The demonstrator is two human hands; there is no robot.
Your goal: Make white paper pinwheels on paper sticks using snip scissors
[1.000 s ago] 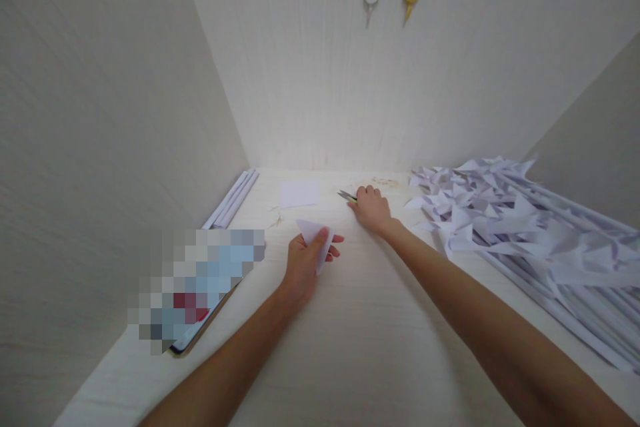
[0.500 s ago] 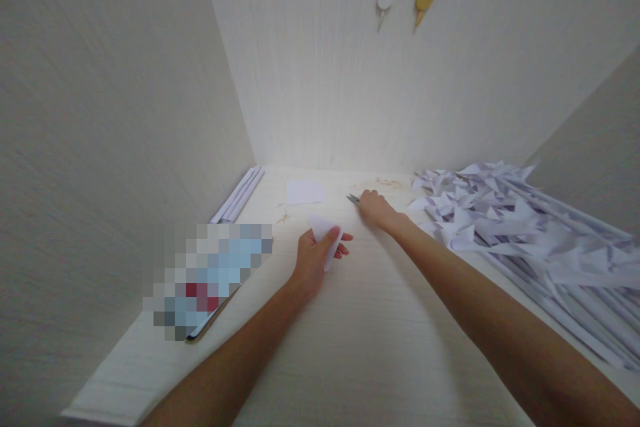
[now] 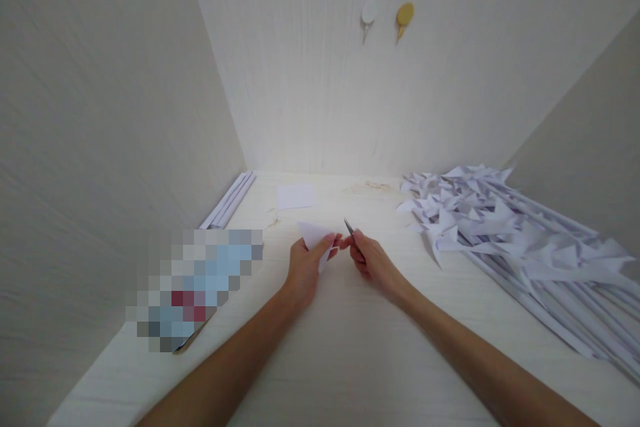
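Note:
Near the middle of the white tabletop, my left hand (image 3: 306, 265) pinches a folded piece of white paper (image 3: 316, 235) between thumb and fingers. The paper comes to a point at the upper left. Close beside it on the right, my right hand (image 3: 369, 259) is closed around a pair of small scissors (image 3: 349, 227), their blades pointing up and away from me. The handles are hidden inside my fingers. The fingertips of both hands are almost together, and I cannot tell whether they touch. Behind the folded paper lies a flat white paper sheet (image 3: 296, 196).
A heap of white paper pinwheels (image 3: 465, 207) on rolled paper sticks fills the right side. Paper rolls (image 3: 230, 200) lie by the left wall, beyond a pixelated flat object (image 3: 200, 293). Small scraps (image 3: 274, 220) lie nearby. Two hooks (image 3: 405, 13) are on the back wall.
My right hand has come back from farther out on the table with the scissors, close to my left hand. The scissor blades, parted before, look together now. My left hand keeps the folded paper.

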